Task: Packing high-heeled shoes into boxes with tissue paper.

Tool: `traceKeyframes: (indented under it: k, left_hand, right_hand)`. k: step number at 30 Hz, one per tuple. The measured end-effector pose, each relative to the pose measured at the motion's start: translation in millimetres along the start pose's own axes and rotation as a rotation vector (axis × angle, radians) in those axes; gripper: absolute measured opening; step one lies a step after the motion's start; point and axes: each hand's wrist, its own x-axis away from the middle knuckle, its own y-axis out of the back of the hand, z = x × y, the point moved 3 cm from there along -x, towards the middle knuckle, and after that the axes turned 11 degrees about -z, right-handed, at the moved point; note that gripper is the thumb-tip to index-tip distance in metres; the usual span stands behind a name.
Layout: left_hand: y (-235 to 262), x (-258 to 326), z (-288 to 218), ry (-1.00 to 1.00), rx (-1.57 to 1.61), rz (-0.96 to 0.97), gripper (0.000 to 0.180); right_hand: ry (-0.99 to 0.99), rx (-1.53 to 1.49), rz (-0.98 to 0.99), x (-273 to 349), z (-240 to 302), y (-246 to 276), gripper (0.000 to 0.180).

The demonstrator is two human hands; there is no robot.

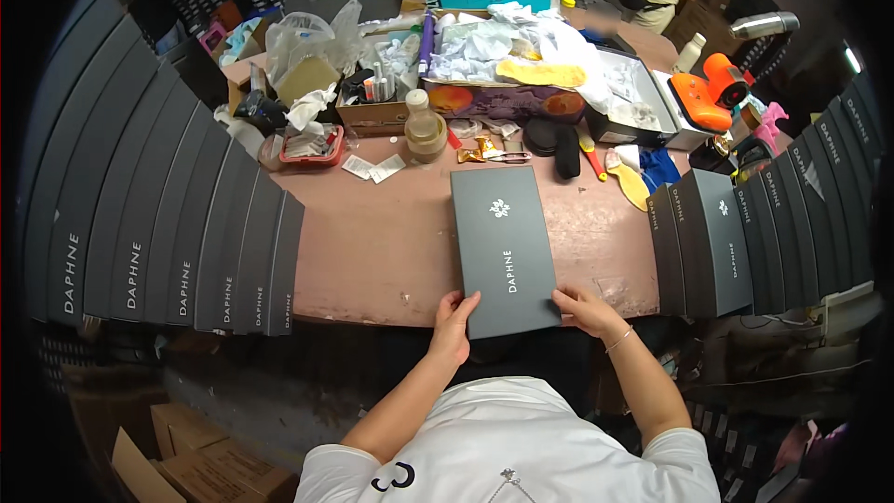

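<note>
Box (506, 251) extends ahead of left hand (453, 324) and right hand (589, 311), long axis outward. Both clamp its near end, equally close.

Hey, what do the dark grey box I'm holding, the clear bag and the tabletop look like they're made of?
Dark grey box: probably paperboard, smooth and fairly matte, given its flat faces and crisp edges.
Clear bag: most likely thin, glossy plastic film; it's see-through and crinkled.
Tabletop: reddish-brown and scuffed with a slight sheen, perhaps painted wood or laminate; I can't tell which.
</note>
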Motion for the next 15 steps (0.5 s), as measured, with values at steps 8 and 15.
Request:
traceKeyframes:
  k: [8, 15]
  left_hand:
    - [-1.5, 29.4, -6.4, -0.070, -0.050, 0.210, 0.071]
    - [41.4, 47.1, -140.8, -0.703, -0.453, 0.294, 0.097]
  right_hand:
    - [0.182, -0.275, -0.046, 22.5, 19.0, 8.1, 0.042]
    - [0.174, -0.098, 0.045, 38.6, 28.9, -138.5, 0.037]
